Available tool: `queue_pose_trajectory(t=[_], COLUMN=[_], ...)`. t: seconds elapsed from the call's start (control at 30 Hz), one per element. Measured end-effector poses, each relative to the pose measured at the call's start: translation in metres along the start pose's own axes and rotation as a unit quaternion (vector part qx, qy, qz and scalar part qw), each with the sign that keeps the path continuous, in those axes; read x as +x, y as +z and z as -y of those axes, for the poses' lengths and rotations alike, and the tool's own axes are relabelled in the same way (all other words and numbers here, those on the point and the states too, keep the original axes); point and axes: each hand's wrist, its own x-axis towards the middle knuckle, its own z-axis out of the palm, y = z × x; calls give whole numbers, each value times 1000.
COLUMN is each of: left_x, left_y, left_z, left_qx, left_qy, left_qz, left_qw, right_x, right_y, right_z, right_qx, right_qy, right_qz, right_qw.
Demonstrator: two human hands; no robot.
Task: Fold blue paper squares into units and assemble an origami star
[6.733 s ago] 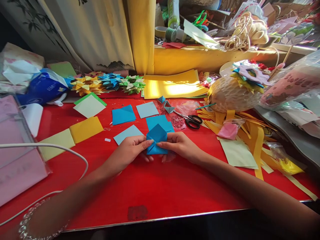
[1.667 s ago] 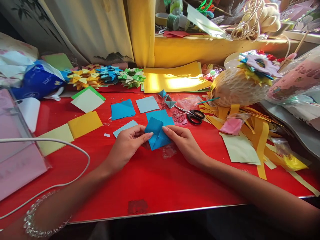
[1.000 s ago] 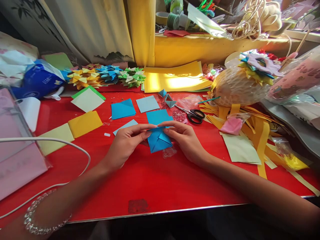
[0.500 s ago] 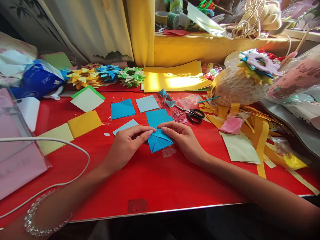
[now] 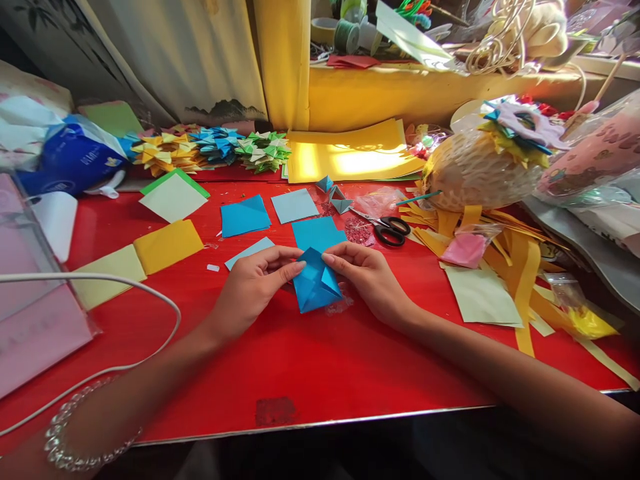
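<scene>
A partly folded blue paper square (image 5: 314, 285) is held just above the red table (image 5: 310, 373) between both my hands. My left hand (image 5: 255, 287) pinches its left edge with fingers curled. My right hand (image 5: 365, 277) pinches its upper right flap. More blue paper squares (image 5: 245, 217) lie flat just beyond, one (image 5: 317, 233) right behind the folded piece.
Black-handled scissors (image 5: 387, 230) lie right of the blue sheets. Yellow paper strips (image 5: 515, 267) and a woven ball (image 5: 475, 177) crowd the right side. Folded paper stars (image 5: 215, 148) line the back. Yellow and green squares (image 5: 165, 243) and a white cable (image 5: 100, 280) are on the left.
The blue piece was pressed flat half a second ago; now it is lifted and a flap on its right side is raised. Both hands stayed at the same spot.
</scene>
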Motion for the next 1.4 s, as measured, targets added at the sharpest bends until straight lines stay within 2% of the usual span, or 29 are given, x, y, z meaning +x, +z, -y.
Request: queue_pose_trajectory(t=[0.17,0.33,0.57,0.77,0.97,1.13,1.23,1.4], left_x=[2,1,-1,-2,-3,0,0,2], left_y=[-1,0,1,0,1,2,2,-1], left_z=[1,-4,-2,-3,-5,-5,-5,-5], left_qx=[-37,-47,-27,-10,60,21,2,8], left_qy=[-14,-35,-15,-15,7,-34,-46,-23], left_qz=[-24,-15,-19,-15,-4,33,32,-35], left_qw=[999,998,999,1000,998,999,998,999], right_x=[2,3,1,-1,-2,-4,-3,3], right_y=[-1,-2,-2,-2,-3,-1,0,-1], right_z=[1,-1,0,0,-3,-2,1,0], right_qx=[24,40,28,-48,-118,-159,-115,16], right_qy=[15,5,-15,-68,-103,-99,-80,7], right_qz=[8,-6,6,-21,-35,-22,-17,20], right_qw=[1000,999,999,996,987,982,990,1000])
